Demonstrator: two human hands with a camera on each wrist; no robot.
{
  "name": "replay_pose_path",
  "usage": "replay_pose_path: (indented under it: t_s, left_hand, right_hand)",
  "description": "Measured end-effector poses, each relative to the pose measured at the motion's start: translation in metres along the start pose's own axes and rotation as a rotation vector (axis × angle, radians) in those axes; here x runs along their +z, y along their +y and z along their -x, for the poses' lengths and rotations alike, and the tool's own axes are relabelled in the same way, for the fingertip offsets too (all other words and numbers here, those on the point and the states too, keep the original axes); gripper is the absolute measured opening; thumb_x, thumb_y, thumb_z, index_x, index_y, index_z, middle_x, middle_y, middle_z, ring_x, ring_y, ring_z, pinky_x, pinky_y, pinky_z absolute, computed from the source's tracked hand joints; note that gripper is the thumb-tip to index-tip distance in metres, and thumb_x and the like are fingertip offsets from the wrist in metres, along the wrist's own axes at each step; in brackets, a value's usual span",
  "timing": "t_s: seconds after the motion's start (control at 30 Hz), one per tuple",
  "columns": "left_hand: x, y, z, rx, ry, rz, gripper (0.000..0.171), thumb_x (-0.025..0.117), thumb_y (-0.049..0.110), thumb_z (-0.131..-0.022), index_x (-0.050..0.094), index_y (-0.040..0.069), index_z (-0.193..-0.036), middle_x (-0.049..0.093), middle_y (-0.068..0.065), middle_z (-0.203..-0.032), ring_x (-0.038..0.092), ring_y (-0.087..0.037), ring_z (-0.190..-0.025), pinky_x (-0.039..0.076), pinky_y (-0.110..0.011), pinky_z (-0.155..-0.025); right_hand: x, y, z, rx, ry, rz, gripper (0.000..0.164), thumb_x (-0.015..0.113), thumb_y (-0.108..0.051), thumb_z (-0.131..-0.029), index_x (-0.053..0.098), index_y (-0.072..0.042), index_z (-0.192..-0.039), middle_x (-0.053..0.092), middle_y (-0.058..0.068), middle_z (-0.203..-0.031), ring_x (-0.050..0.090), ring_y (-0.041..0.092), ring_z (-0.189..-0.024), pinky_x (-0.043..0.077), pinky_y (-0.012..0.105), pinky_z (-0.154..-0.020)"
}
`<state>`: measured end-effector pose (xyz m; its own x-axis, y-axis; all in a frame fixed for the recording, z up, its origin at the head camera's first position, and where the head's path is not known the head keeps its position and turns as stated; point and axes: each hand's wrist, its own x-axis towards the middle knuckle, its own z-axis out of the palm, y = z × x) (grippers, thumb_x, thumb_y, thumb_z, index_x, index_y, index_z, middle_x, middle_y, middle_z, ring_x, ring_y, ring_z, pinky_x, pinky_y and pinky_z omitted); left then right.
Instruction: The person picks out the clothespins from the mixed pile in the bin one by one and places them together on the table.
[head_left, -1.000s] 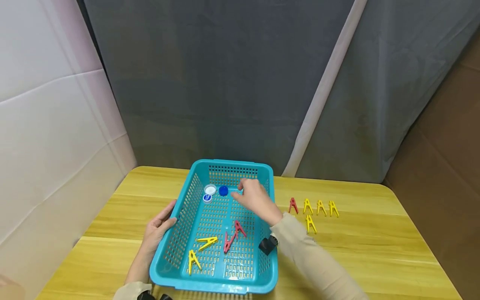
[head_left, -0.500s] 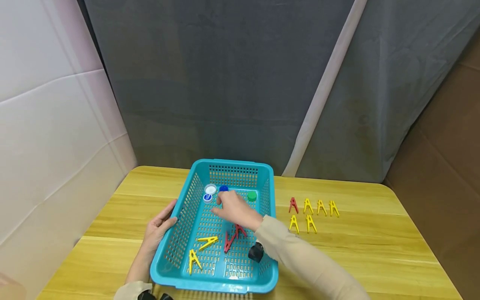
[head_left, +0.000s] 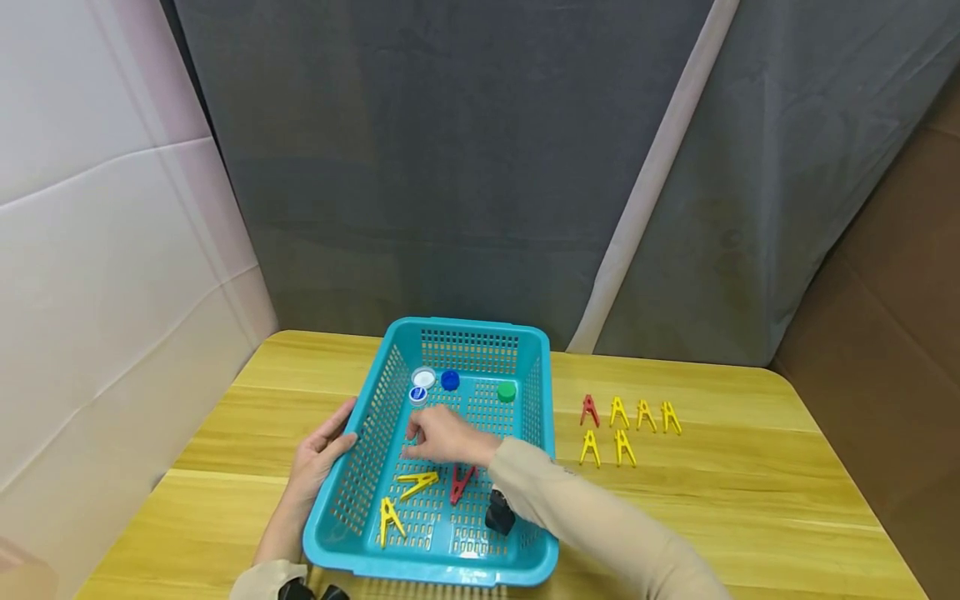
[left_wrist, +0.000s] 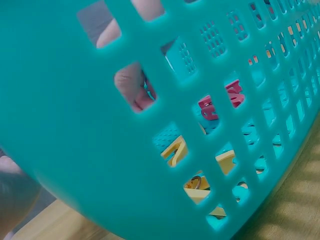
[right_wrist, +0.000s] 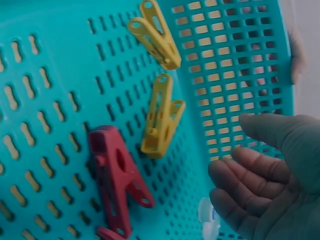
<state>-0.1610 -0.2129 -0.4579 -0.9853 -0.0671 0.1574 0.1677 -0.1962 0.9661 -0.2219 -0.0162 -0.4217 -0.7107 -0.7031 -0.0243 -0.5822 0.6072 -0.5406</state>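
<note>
A turquoise plastic basket (head_left: 431, 573) with slotted walls stands on the table. My left hand (head_left: 311, 467) grips its left side, thumb over the rim and fingers against the outer wall. My right hand (head_left: 448, 435) hovers inside with nothing in it; thumb and loosely bent fingers are apart (right_wrist: 260, 185). Below it in the basket lie two yellow clothespins (head_left: 417, 483) and a red clothespin (head_left: 460, 486); a second red one (right_wrist: 109, 233) shows only partly. Toward the far end sit a white cap (head_left: 423, 377), a blue-and-white cap (head_left: 417, 396), a blue cap (head_left: 450, 381) and a green cap (head_left: 506, 392).
Right of the basket on the wooden table (head_left: 712, 500), several yellow clothespins (head_left: 625, 448) and one red clothespin (head_left: 589, 410) stand in two rows. Grey cloth (head_left: 450, 167) hangs behind the table, and a white sheet (head_left: 127, 250) hangs at the left.
My right hand has moved left and nearer inside the basket, uncovering the green cap and covering one red clothespin. My left hand keeps its grip on the basket.
</note>
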Motion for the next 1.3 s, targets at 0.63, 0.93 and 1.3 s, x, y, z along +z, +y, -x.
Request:
replay_pose_path:
  t_s: [0.63, 0.93, 1.3]
  left_hand:
    - [0.000, 0.001, 0.000, -0.032, -0.005, 0.031, 0.049, 0.051, -0.005, -0.092, 0.032, -0.011, -0.136, 0.059, 0.020, -0.116, 0.056, 0.003, -0.105, 0.049, -0.016, -0.083]
    - [0.000, 0.000, 0.000, -0.040, -0.002, 0.034, 0.048, 0.051, -0.005, -0.092, 0.033, -0.010, -0.136, 0.060, 0.021, -0.115, 0.055, 0.004, -0.105, 0.048, -0.015, -0.083]
    - [-0.001, -0.001, -0.001, -0.023, -0.014, 0.043, 0.047, 0.050, -0.006, -0.092, 0.034, -0.008, -0.135, 0.060, 0.020, -0.116, 0.056, 0.003, -0.105, 0.049, -0.016, -0.083]
  right_hand:
    - [0.020, 0.000, 0.000, 0.006, -0.190, 0.126, 0.030, 0.082, -0.022, -0.072, 0.066, -0.010, -0.095, 0.056, -0.007, -0.077, 0.047, 0.000, -0.067, 0.040, 0.010, -0.060]
    - [0.030, 0.005, -0.004, -0.001, -0.163, 0.218, 0.030, 0.081, -0.024, -0.073, 0.065, -0.010, -0.094, 0.054, -0.008, -0.073, 0.045, 0.002, -0.063, 0.038, 0.014, -0.055]
    - [0.029, 0.007, -0.005, 0.019, -0.098, 0.213, 0.031, 0.072, -0.026, -0.083, 0.062, -0.009, -0.107, 0.058, -0.003, -0.078, 0.047, 0.006, -0.063, 0.042, 0.018, -0.056]
